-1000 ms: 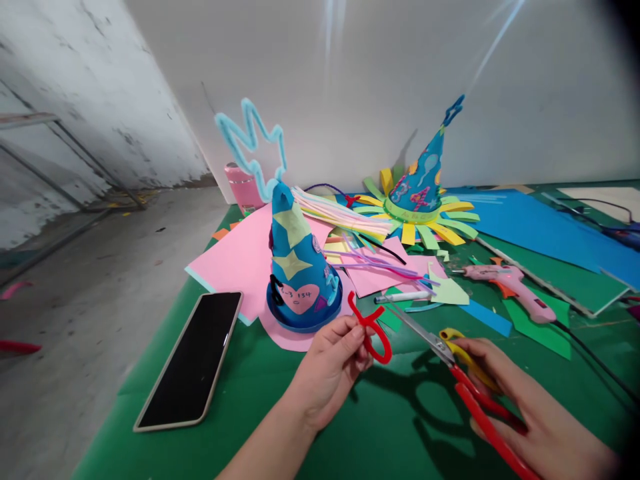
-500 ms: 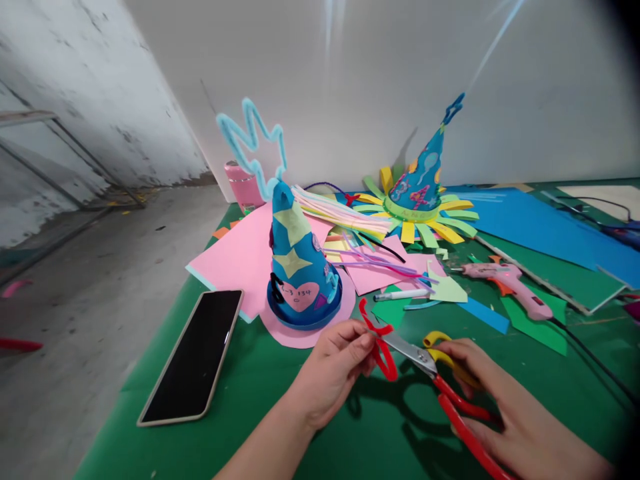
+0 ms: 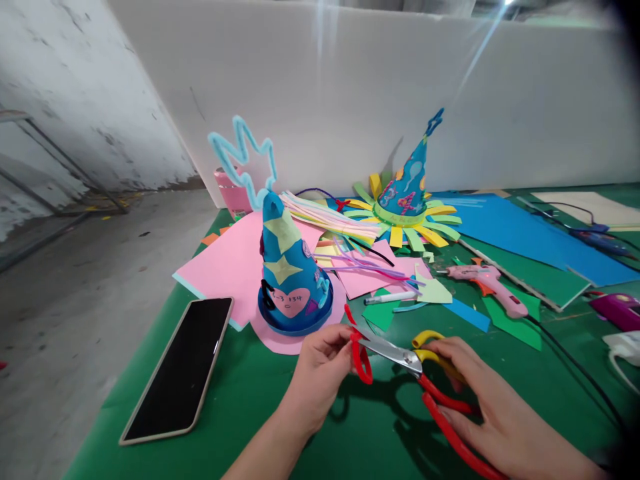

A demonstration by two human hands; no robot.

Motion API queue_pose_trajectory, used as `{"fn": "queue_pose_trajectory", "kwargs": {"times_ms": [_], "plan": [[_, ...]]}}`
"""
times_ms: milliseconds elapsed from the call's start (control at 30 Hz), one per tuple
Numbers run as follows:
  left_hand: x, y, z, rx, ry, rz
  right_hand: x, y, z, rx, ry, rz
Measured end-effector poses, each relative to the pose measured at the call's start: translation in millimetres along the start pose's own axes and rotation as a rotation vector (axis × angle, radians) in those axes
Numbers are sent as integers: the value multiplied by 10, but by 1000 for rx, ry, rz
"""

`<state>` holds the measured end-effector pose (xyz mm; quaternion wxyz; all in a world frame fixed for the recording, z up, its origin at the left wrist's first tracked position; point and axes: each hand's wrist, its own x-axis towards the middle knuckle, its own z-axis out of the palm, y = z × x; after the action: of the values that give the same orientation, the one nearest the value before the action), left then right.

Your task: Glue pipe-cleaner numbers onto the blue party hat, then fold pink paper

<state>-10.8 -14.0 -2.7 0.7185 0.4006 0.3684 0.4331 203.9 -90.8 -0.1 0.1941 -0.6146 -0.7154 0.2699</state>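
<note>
My left hand [image 3: 316, 372] pinches a looped red pipe cleaner [image 3: 361, 357] just above the green table [image 3: 240, 427]. My right hand [image 3: 493, 417] grips scissors [image 3: 425, 373] with a yellow and a red handle; their blades reach the pipe cleaner at my left fingertips. Just beyond my left hand stands a blue cone party hat [image 3: 291, 273] with yellow stars, a pink heart and a light blue pipe-cleaner topper [image 3: 243, 157]. A second blue cone hat [image 3: 407, 187] with a yellow and green fringe stands further back.
A dark phone [image 3: 180, 370] lies at the left front. Pink paper [image 3: 227, 263], a bundle of pipe cleaners [image 3: 340, 220], a white marker [image 3: 390, 297], a pink glue gun [image 3: 487, 283] with its cord, blue sheets [image 3: 520, 230] and paper scraps cover the table's back. A pink cup [image 3: 231, 190] stands behind.
The scissors moved left from the table's right side up to the red pipe cleaner, their blades now at it. My left hand shifted slightly. The camera view tilted a little.
</note>
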Motion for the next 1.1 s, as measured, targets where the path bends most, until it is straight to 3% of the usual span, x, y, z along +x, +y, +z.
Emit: {"fn": "queue_pose_trajectory", "kwargs": {"times_ms": [167,433,567,1100], "plan": [[-5,12,23,175,89,69,-2,-36,34,66,-14,12],[-32,10,6,480,137,285,21,-41,64,34,2,-14],[-42,1,-5,527,148,329,27,-10,76,-21,45,-33],[-31,81,33,227,99,92,57,33,97,-110,49,-114]]}}
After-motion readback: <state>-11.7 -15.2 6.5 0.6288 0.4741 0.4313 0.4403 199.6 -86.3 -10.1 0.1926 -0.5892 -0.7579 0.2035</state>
